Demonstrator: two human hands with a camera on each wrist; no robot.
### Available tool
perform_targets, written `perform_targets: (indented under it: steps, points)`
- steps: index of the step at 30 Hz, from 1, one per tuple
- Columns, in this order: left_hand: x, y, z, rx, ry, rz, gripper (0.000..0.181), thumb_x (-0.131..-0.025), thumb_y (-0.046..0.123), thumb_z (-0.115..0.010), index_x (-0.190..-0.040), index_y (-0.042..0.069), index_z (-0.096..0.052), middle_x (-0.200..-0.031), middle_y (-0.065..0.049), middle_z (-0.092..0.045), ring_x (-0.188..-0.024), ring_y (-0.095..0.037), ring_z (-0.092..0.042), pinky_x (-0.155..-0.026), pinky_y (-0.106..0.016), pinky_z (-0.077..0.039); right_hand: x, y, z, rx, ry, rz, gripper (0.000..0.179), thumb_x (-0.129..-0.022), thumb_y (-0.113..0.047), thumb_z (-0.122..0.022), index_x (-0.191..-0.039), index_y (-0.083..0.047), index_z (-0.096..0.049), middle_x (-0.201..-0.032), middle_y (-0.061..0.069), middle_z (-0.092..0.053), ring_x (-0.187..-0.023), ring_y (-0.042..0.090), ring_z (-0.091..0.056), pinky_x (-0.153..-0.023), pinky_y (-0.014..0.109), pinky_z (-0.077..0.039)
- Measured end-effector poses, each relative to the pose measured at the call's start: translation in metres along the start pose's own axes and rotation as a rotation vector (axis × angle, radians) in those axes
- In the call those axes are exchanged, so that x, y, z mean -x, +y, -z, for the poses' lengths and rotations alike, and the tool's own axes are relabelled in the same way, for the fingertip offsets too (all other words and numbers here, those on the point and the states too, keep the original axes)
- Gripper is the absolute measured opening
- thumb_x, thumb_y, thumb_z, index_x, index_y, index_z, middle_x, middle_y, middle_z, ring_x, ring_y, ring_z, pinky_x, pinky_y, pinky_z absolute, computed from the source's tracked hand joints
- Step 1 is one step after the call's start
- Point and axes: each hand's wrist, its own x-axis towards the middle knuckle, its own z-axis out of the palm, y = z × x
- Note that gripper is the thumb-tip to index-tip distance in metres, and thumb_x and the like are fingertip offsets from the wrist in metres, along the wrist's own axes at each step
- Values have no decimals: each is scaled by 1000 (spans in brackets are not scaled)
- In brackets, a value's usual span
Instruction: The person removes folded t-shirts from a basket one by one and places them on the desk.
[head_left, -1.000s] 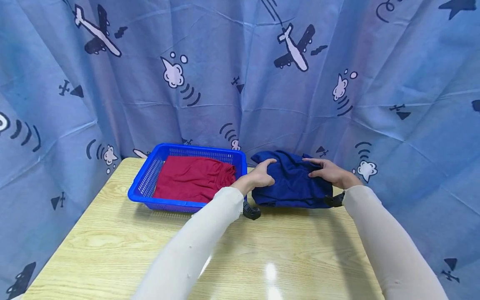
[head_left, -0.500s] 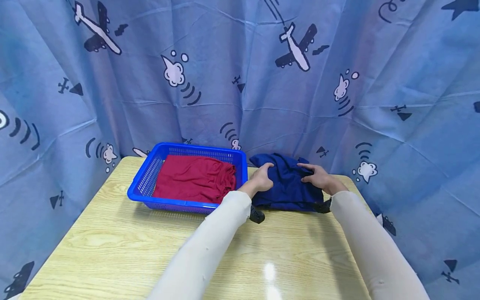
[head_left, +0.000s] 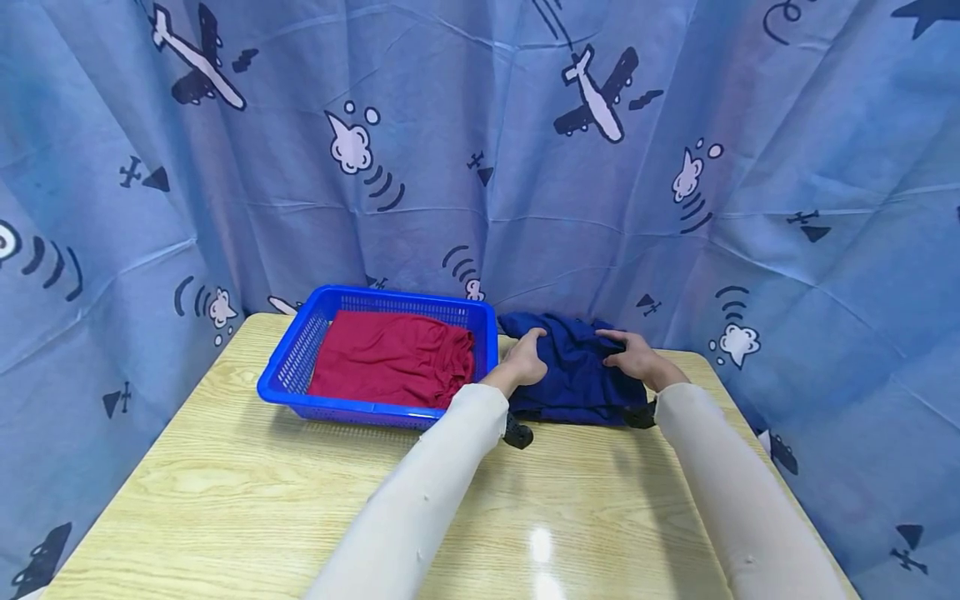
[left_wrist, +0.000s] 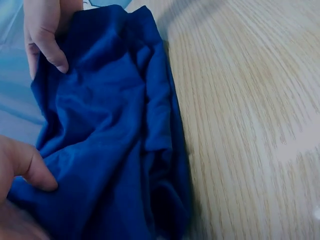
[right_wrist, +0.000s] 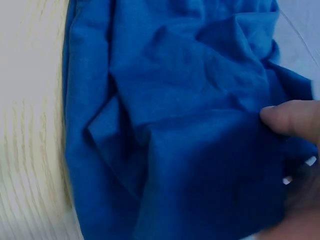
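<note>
1. navy cloth (head_left: 576,375), folded and bunched, lies on the wooden surface (head_left: 300,492) at its far edge, just right of the blue basket (head_left: 288,367), against the printed curtain (head_left: 450,150).
2. the cloth's long axis runs left to right across the person's front; both hands reach it from the near side, one at each end.
3. left hand (head_left: 525,360) sits on the cloth's left end, beside the basket wall; fingers curled over the fabric, thumb (left_wrist: 32,167) pressed into a fold, gripping it.
4. right hand (head_left: 633,357) sits on the right end, fingers bent down onto the top layer; thumb (right_wrist: 290,120) lies on the fabric. looks like a pinch of the top fold.
5. neither hand is nearer: both are in contact, the cloth's middle bare between them.
6. red cloth (head_left: 390,362) lies inside the basket, apart from the navy one; the left hand is the closer to it.
</note>
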Motion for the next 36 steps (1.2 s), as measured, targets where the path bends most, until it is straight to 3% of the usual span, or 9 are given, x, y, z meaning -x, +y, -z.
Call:
perform_targets:
  steps: [4, 8, 14, 18, 22, 26, 29, 32, 36]
  points:
    - [1, 0, 2, -25, -5, 11, 64, -93, 2, -55, -153, 18, -40, -158, -4, -45, -141, -26, -47, -115, -37, -42, 3, -1, 0, -8, -11, -2, 68, -98, 7, -49, -160, -4, -25, -165, 34, -5, -153, 52, -5, -121, 65, -23]
    - [5, 2, 4, -24, -24, 71, 64, -97, 14, -59, -156, 17, -35, -160, -10, -42, -148, -29, -39, -119, -42, -38, 6, -2, 1, 4, -34, -13, 64, -100, 2, -46, -159, 0, -23, -163, 37, -10, -150, 54, -14, -120, 64, -27]
    - [11, 12, 8, -87, -35, 159, 73, -96, 31, -62, -160, 20, -28, -168, -23, -17, -156, -41, -18, -125, -53, -26, 11, -5, 7, 192, -58, -27, 63, -104, -19, -46, -156, 9, -23, -161, 38, -15, -148, 56, -15, -118, 65, -27]
    - [15, 15, 11, -124, -25, 116, 72, -96, 32, -62, -159, 20, -30, -166, -21, -24, -155, -38, -23, -125, -51, -27, 16, -10, 11, 193, -55, -36, 64, -106, -24, -44, -157, 8, -21, -160, 39, -15, -147, 56, -19, -118, 65, -28]
    - [19, 15, 13, -146, -16, 60, 66, -98, 31, -60, -157, 18, -35, -162, -15, -36, -151, -31, -34, -123, -45, -32, 20, -13, 15, 116, -47, -31, 63, -108, -26, -42, -158, 5, -21, -158, 39, -24, -138, 54, -36, -112, 61, -40]
    - [23, 14, 14, -142, -6, 0, 61, -99, 29, -59, -155, 15, -39, -160, -9, -43, -150, -25, -38, -122, -39, -34, 21, -16, 15, 69, -30, 9, 59, -109, -25, -43, -157, 5, -27, -151, 37, -40, -128, 47, -50, -95, 45, -53]
    - [27, 14, 15, -126, -7, -43, 57, -99, 27, -58, -153, 14, -43, -157, -6, -47, -147, -24, -43, -120, -38, -37, 23, -20, 12, 57, -21, 44, 57, -108, -24, -44, -155, 5, -30, -147, 35, -46, -120, 43, -56, -83, 33, -51]
    - [31, 13, 16, -102, -23, -82, 55, -99, 25, -58, -152, 14, -45, -157, -5, -48, -146, -24, -45, -118, -39, -39, 25, -26, 9, 76, -25, 81, 57, -108, -26, -44, -155, 4, -32, -149, 35, -45, -124, 43, -57, -90, 38, -54]
    - [36, 12, 17, -76, -56, -129, 55, -100, 26, -57, -152, 15, -44, -157, -5, -47, -145, -25, -45, -117, -41, -41, 30, -35, 3, 72, -17, 121, 55, -109, -26, -44, -154, 3, -34, -150, 35, -44, -129, 47, -54, -106, 56, -48]
